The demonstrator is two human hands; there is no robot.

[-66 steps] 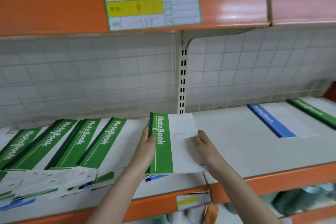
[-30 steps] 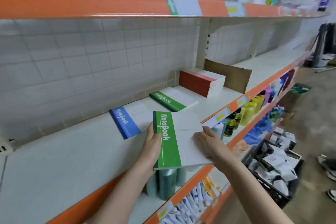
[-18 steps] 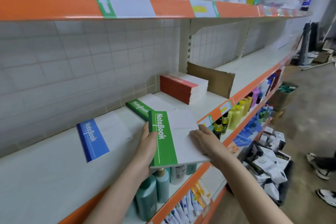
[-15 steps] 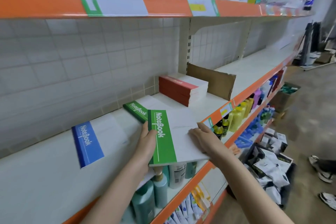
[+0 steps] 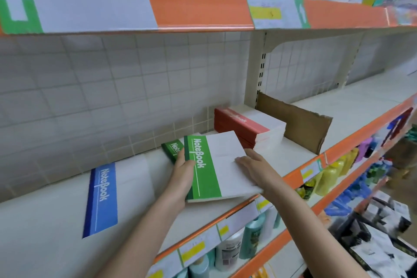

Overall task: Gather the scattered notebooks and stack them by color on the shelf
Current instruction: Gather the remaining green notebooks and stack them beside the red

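Observation:
I hold a green-spined notebook [image 5: 216, 165] over the white shelf [image 5: 45, 239]. My left hand [image 5: 184, 172] grips its spine edge, thumb on the cover. My right hand [image 5: 255, 168] lies on its white cover with fingers flat, gripping the right edge. Just behind it a second green notebook [image 5: 172, 149] lies on the shelf, mostly hidden by the held one. A blue-spined notebook [image 5: 106, 196] lies flat to the left. A stack of red-spined notebooks [image 5: 246, 126] stands to the right.
A brown cardboard divider [image 5: 300, 124] stands upright right of the red stack. An orange-edged upper shelf [image 5: 198, 4] runs overhead. Bottles [image 5: 250, 241] fill the shelf below. A dark basket of packets [image 5: 383, 239] sits on the floor at lower right.
I carried the green notebook from the scattered pile rightward along the shelf. It now sits over the green notebook lying there, closer to the red stack.

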